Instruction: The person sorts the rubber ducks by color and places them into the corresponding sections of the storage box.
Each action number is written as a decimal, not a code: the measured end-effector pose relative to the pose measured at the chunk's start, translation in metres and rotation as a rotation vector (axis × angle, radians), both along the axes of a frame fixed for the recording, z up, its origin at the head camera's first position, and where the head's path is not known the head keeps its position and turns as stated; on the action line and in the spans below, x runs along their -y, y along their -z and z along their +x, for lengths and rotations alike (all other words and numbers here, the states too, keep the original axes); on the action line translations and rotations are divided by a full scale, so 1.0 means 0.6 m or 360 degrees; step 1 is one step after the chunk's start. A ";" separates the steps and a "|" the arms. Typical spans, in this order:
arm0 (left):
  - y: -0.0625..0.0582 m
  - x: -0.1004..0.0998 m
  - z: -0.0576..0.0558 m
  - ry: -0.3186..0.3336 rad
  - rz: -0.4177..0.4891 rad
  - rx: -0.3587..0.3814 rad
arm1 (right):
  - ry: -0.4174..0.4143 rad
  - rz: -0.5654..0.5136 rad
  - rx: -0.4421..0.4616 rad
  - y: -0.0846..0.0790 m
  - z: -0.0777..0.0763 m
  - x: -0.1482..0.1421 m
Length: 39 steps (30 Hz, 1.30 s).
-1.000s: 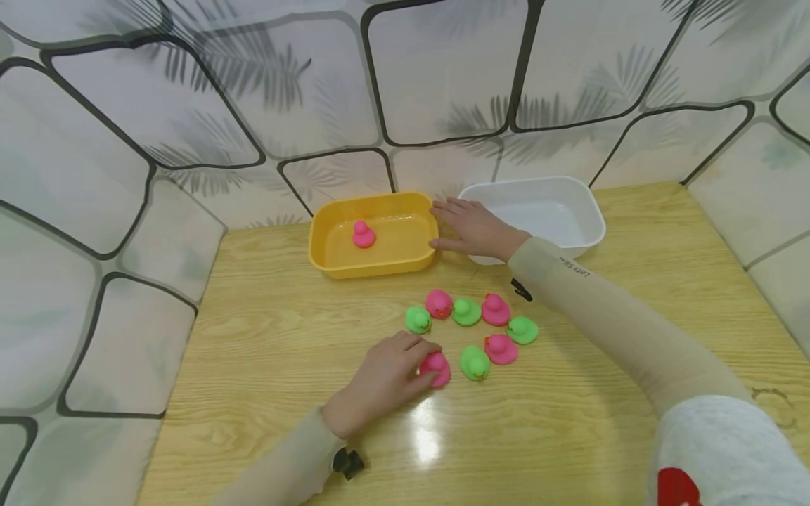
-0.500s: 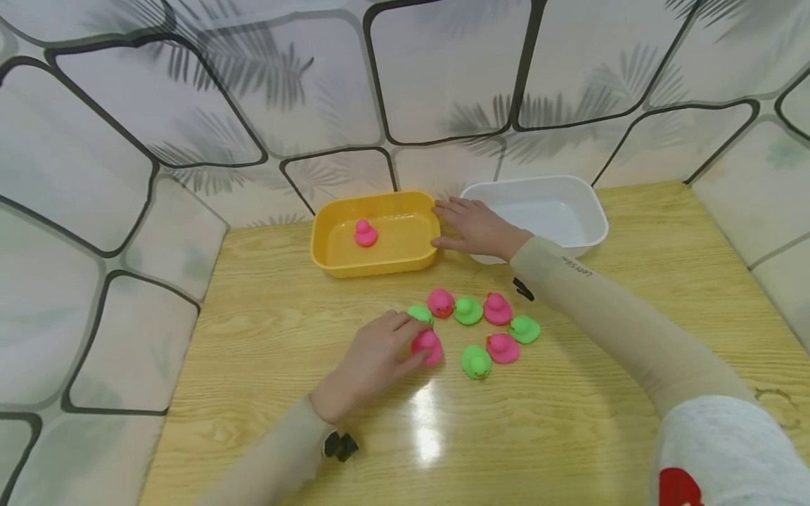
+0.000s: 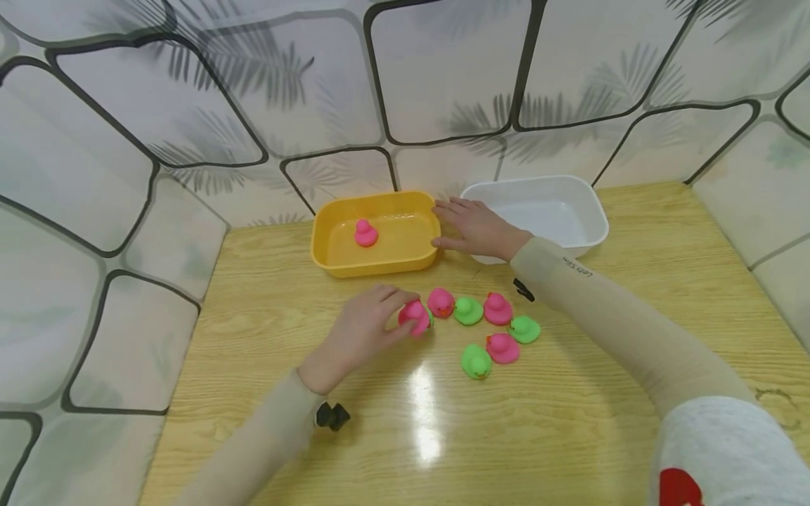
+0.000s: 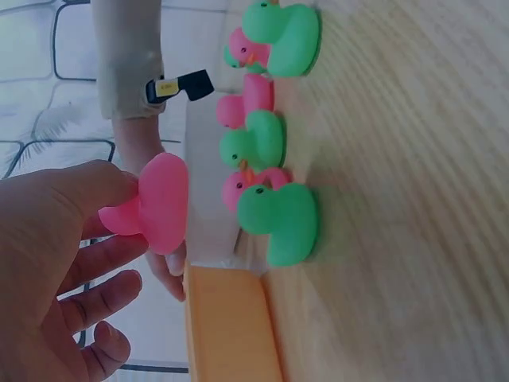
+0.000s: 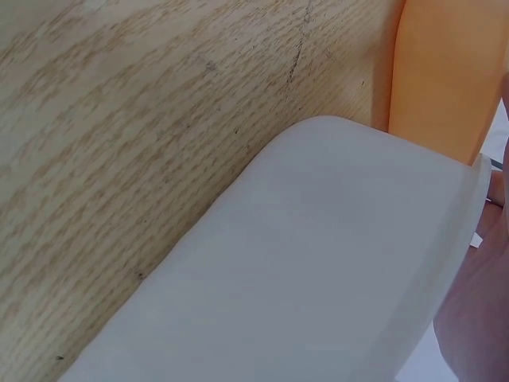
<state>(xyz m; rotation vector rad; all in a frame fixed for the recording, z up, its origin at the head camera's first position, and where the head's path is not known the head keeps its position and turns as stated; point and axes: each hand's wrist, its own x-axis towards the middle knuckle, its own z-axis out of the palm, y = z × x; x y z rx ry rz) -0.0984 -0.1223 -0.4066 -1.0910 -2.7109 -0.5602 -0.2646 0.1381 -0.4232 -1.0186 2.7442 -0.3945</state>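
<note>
My left hand (image 3: 357, 336) pinches a pink rubber duck (image 4: 165, 203) between thumb and fingers, lifted off the table in the left wrist view. In the head view that duck covers most of a green duck behind it. To its right, several pink and green ducks stand on the table in a curved line, among them a pink duck (image 3: 441, 303) and a green duck (image 3: 476, 361). My right hand (image 3: 479, 229) lies with extended fingers over the white tub's near-left rim, fingertips at the right rim of the yellow tub (image 3: 373, 270). One pink duck (image 3: 365, 233) sits inside the yellow tub.
The white tub (image 3: 560, 214) stands right of the yellow one, partly covered by my right hand and forearm. Both tubs are near the patterned wall (image 3: 446, 70) at the back of the wooden table (image 3: 272, 316). My right forearm (image 3: 620, 323) reaches across the right side.
My left hand has carried the pink duck from the near-left end of the duck group up and away from me, towards the yellow tub. The right hand stays in place.
</note>
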 end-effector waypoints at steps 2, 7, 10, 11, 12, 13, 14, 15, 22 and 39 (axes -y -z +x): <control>-0.007 0.001 -0.006 -0.0005 -0.0009 -0.0004 | 0.0000 -0.0005 0.0005 -0.001 0.000 0.000; -0.024 0.001 -0.025 -0.0019 -0.0058 -0.0002 | 0.0005 0.0013 -0.0010 -0.001 0.000 -0.001; -0.031 0.002 -0.038 -0.0021 -0.0116 -0.0011 | 0.0006 0.0012 -0.0004 -0.002 0.001 -0.001; -0.033 0.003 -0.042 -0.0018 -0.0133 -0.0020 | 0.0004 0.0012 -0.0001 -0.002 0.001 -0.001; -0.034 0.004 -0.047 -0.0016 -0.0149 -0.0033 | 0.0001 0.0011 -0.0001 -0.002 0.002 0.000; -0.035 0.005 -0.051 -0.0014 -0.0163 -0.0048 | -0.0001 0.0009 0.0001 -0.002 0.002 0.000; -0.037 0.005 -0.056 -0.0015 -0.0171 -0.0062 | -0.0003 0.0010 0.0001 -0.001 0.001 0.000; -0.038 0.006 -0.061 -0.0014 -0.0177 -0.0076 | -0.0003 0.0009 0.0001 -0.001 0.001 0.001; -0.047 0.007 -0.102 -0.0071 -0.0183 -0.0069 | 0.0003 -0.0001 -0.0005 -0.001 0.004 0.002; -0.037 0.005 -0.189 -0.0370 -0.0229 0.0173 | 0.0026 0.0041 0.0027 -0.001 0.003 0.003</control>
